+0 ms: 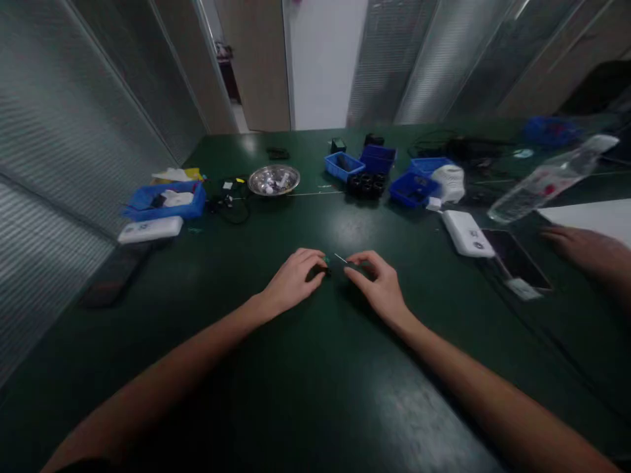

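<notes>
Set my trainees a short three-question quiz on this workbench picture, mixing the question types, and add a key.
1. Multiple choice: which of these is closest to the right hand?
a) a clear bottle
b) a thin pale rod
c) a dark phone

2. True or false: small items lie in the shiny metal bowl.

3. Fill the gap: the tray to the left of that bowl in the picture is coloured ____.

Key: 1 b; 2 true; 3 blue.
</notes>
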`<state>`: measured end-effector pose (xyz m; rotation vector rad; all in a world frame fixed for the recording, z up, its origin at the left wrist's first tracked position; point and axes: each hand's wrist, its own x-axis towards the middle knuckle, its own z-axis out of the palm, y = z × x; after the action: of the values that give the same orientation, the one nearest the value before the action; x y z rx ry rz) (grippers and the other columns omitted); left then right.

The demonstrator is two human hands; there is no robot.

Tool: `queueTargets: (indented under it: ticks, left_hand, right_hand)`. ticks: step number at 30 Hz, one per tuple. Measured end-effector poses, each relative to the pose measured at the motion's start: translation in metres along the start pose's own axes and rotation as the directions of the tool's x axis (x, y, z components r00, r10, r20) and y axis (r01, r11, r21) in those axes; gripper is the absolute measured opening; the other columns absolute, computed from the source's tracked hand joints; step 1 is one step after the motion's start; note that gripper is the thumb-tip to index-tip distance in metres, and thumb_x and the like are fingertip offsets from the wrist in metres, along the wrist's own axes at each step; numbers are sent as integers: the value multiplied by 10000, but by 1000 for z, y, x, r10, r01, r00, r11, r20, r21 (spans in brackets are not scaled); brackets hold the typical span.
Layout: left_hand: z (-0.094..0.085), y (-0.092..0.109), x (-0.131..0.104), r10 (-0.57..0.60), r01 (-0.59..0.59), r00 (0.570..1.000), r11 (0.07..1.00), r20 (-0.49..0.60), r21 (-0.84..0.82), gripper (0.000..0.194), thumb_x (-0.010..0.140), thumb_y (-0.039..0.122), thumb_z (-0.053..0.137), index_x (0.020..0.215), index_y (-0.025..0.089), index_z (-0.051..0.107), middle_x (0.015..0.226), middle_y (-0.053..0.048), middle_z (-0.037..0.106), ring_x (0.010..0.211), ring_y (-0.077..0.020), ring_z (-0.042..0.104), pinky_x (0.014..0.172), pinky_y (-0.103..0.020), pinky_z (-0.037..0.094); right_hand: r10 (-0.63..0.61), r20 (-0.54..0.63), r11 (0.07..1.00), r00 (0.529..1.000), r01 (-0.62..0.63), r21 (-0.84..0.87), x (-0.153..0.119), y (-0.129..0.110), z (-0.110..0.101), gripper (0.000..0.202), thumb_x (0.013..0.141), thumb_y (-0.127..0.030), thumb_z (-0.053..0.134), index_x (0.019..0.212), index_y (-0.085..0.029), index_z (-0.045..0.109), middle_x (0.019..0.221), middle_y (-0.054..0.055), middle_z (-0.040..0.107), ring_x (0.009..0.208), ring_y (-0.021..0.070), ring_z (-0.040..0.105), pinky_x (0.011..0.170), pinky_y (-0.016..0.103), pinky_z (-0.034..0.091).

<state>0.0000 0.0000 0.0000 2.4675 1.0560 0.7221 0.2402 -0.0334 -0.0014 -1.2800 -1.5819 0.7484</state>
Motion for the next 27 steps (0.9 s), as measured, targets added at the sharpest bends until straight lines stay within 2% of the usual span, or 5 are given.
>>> queueTargets:
  ticks: [8, 13, 19, 23, 27]
  left_hand:
    - [-24, -26, -10, 94, -129, 982, 967, 161, 218, 309, 1093, 248, 472, 1344, 174, 635, 1335, -111, 700, 1226, -248, 638, 1055, -450, 503]
    - [-76, -73, -76, -178, 172, 984, 953, -1, 249, 342, 1066, 336, 509, 1337, 183, 650, 1286, -116, 705, 1179, -257, 660, 1039, -438, 530]
    - [-132, -126, -138, -445, 506, 859, 815, -254, 283, 418, 1019, 385, 540, 1380, 190, 621, 1319, -86, 676, 1088, -245, 662, 1002, -396, 530]
    - [-145, -139, -147, -506, 623, 775, 714, -379, 319, 429, 1021, 377, 529, 1373, 163, 648, 1259, -72, 677, 985, -207, 650, 964, -353, 523]
    - [-143, -143, -148, -453, 612, 781, 694, -430, 380, 394, 1037, 358, 515, 1303, 139, 705, 1306, -89, 673, 1127, -222, 640, 1057, -355, 473]
  right_hand:
    - [32, 23, 999, 999, -32, -8, 2, -6, -2, 137, 912, -345, 714, 1007, -248, 729, 1031, 34, 699, 997, 242, 656, 918, 400, 496]
    - [30, 36, 999, 999, -29, -19, 2, -4, -3, 147, 919, -346, 712, 1029, -252, 734, 1049, 34, 701, 1009, 243, 659, 942, 410, 496]
    - [43, 27, 999, 999, -43, -8, 3, -6, -2, 138, 915, -345, 712, 1012, -249, 735, 1038, 33, 698, 1010, 243, 660, 934, 403, 501]
    - [46, 32, 999, 998, -45, -12, 2, -6, -2, 132, 913, -348, 708, 1005, -256, 735, 1042, 27, 707, 997, 239, 661, 931, 400, 497]
    - [50, 42, 999, 998, -50, -13, 1, -6, -2, 139, 917, -364, 702, 1004, -261, 736, 1046, 29, 713, 986, 239, 665, 916, 401, 499]
